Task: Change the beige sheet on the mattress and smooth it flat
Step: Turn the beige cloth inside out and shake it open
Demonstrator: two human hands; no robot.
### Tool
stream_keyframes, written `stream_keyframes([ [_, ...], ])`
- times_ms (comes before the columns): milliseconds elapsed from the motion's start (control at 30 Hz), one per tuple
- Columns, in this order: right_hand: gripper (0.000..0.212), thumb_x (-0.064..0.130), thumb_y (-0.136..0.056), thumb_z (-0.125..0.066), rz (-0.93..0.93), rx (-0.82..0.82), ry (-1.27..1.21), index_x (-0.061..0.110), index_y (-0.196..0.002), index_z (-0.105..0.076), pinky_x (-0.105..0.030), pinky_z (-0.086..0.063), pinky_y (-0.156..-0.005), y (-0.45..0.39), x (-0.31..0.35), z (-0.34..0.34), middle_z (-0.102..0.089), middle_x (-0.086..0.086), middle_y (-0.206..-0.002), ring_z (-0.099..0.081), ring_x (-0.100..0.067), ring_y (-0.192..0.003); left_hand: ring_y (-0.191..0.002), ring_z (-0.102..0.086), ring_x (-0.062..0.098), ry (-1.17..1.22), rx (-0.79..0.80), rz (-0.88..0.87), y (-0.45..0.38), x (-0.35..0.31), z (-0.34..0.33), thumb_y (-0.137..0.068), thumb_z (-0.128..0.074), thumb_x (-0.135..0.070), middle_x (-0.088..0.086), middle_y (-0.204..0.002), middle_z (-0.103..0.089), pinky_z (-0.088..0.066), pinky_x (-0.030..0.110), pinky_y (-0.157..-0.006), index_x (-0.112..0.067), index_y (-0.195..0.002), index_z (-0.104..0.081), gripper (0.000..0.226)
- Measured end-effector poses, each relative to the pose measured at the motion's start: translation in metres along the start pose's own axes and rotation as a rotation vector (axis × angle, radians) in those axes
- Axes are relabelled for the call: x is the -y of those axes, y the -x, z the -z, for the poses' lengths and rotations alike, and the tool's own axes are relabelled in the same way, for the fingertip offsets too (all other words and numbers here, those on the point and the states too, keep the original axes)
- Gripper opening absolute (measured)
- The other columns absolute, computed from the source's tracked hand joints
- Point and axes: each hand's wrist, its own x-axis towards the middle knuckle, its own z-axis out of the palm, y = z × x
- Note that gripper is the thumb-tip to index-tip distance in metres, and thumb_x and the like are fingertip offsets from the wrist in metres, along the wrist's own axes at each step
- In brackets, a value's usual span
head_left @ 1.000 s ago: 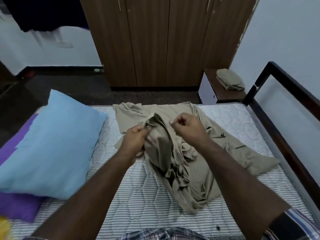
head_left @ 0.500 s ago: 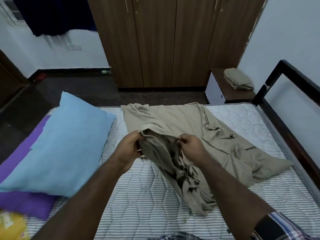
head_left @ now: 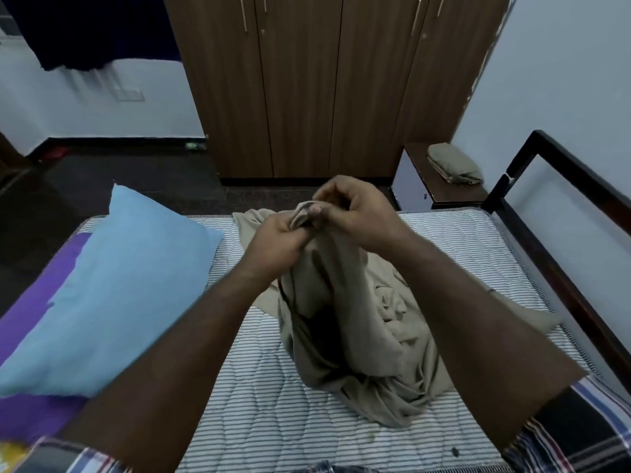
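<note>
Beige sheet, one, two hands gripping

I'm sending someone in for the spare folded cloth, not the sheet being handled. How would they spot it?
Start at the brown wardrobe facing the bed. To its right, by the wall, stands a low wooden side table. The folded beige cloth lies on top, a neat small bundle, unlike the loose beige sheet on the mattress.

Beige sheet bunched atop mattress

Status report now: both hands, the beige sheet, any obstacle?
Left hand and right hand both grip the beige sheet. Sheet bunched, lifted, not spread. Blue pillow lies on mattress.
</note>
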Motion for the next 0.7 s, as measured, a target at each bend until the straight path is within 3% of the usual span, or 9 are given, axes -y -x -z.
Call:
stream_keyframes([
  [133, 0.012, 0.014, -0.087, -0.076, -0.286, 0.280, 0.089, 0.022, -0.096, -0.075, -0.020, -0.048, -0.061, 0.032, -0.050, 0.006, -0.069, 0.009, -0.075, -0.061, -0.002, -0.065, -0.076, -0.064, 0.014, 0.346, -0.231, 0.107, 0.001, -0.006, 0.018, -0.098, -0.062, -0.013, -0.005, -0.074, -0.072, -0.052, 0.030, -0.075, -0.017, -0.081, -0.069, 0.020],
  [200, 0.019, 0.015, -0.088, -0.075, -0.397, 0.370, 0.226, 0.022, -0.105, -0.076, -0.016, -0.046, -0.062, 0.051, -0.078, 0.002, -0.071, 0.007, -0.080, -0.065, -0.007, -0.070, -0.077, -0.069, 0.014, 0.463, -0.215, 0.161, 0.000, -0.007, 0.026, -0.101, -0.059, -0.016, -0.002, -0.078, -0.075, -0.057, 0.029, -0.076, -0.015, -0.085, -0.068, 0.018],
  [300, 0.045, 0.027, -0.086, -0.079, -0.460, 0.239, 0.160, 0.026, -0.129, -0.065, -0.027, -0.057, -0.078, 0.064, -0.095, -0.009, -0.071, 0.005, -0.104, -0.069, -0.015, -0.091, -0.084, -0.072, 0.016, 0.501, -0.135, 0.180, 0.005, -0.007, 0.027, -0.101, -0.057, -0.016, 0.004, -0.087, -0.076, -0.059, 0.029, -0.079, -0.011, -0.089, -0.069, 0.017],
  [367, 0.064, 0.024, -0.086, -0.079, -0.418, 0.189, 0.052, 0.030, -0.143, -0.051, -0.035, -0.055, -0.095, 0.062, -0.093, -0.019, -0.062, 0.008, -0.128, -0.063, -0.015, -0.109, -0.090, -0.071, 0.020, 0.519, -0.127, 0.188, 0.006, -0.003, 0.026, -0.101, -0.057, -0.017, 0.009, -0.094, -0.076, -0.058, 0.033, -0.084, -0.010, -0.094, -0.069, 0.016],
  [433, 0.070, 0.018, -0.089, -0.075, -0.376, 0.222, -0.031, 0.033, -0.149, -0.043, -0.033, -0.049, -0.104, 0.057, -0.087, -0.031, -0.054, 0.008, -0.142, -0.052, -0.011, -0.125, -0.090, -0.071, 0.019, 0.547, -0.121, 0.212, 0.007, -0.001, 0.026, -0.101, -0.056, -0.016, 0.009, -0.096, -0.075, -0.059, 0.031, -0.083, -0.009, -0.100, -0.069, 0.015],
  [500, 0.059, 0.014, -0.091, -0.072, -0.372, 0.269, -0.117, 0.033, -0.142, -0.051, -0.033, -0.051, -0.099, 0.051, -0.086, -0.039, -0.062, 0.005, -0.131, -0.057, -0.009, -0.122, -0.090, -0.071, 0.018, 0.555, -0.102, 0.234, 0.008, 0.001, 0.028, -0.101, -0.055, -0.017, 0.009, -0.098, -0.074, -0.059, 0.030, -0.081, -0.008, -0.106, -0.068, 0.017],
  [567, 0.026, 0.014, -0.091, -0.071, -0.371, 0.281, -0.049, 0.033, -0.109, -0.068, -0.035, -0.054, -0.083, 0.050, -0.093, -0.042, -0.071, 0.007, -0.094, -0.067, -0.009, -0.090, -0.092, -0.071, 0.020, 0.544, -0.100, 0.236, 0.009, 0.004, 0.031, -0.101, -0.055, -0.018, 0.013, -0.102, -0.073, -0.058, 0.031, -0.083, -0.006, -0.109, -0.067, 0.019],
  [600, 0.014, 0.015, -0.091, -0.070, -0.363, 0.262, 0.023, 0.029, -0.089, -0.069, -0.034, -0.052, -0.075, 0.051, -0.097, -0.041, -0.067, 0.011, -0.076, -0.064, -0.006, -0.073, -0.093, -0.070, 0.021, 0.552, -0.116, 0.234, 0.010, 0.005, 0.034, -0.101, -0.056, -0.018, 0.014, -0.103, -0.072, -0.057, 0.032, -0.085, -0.005, -0.109, -0.067, 0.019],
  [700, 0.023, 0.021, -0.095, -0.067, -0.411, 0.094, 0.021, 0.021, -0.073, -0.064, -0.027, -0.041, -0.060, 0.049, -0.109, -0.033, -0.055, 0.012, -0.059, -0.047, -0.003, -0.054, -0.095, -0.071, 0.022, 0.581, -0.263, 0.272, 0.011, 0.016, 0.045, -0.097, -0.060, -0.019, 0.010, -0.099, -0.075, -0.056, 0.033, -0.087, -0.007, -0.098, -0.071, 0.016],
])
